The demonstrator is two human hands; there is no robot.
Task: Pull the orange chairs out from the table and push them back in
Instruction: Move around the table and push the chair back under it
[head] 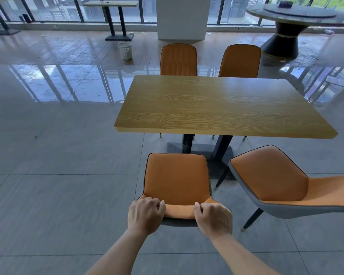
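Note:
An orange chair with a grey shell stands just in front of me, clear of the wooden table, its seat fully outside the table's near edge. My left hand grips the top of its backrest on the left, and my right hand grips it on the right, fingers curled over the rim. A second orange chair stands to the right, turned at an angle and also away from the table. Two more orange chairs sit tucked in at the table's far side.
The table stands on dark legs and a base plate. A white waste basket is on the floor beyond. A white pillar, a round table at the back right and a narrow table at the back stand near the windows.

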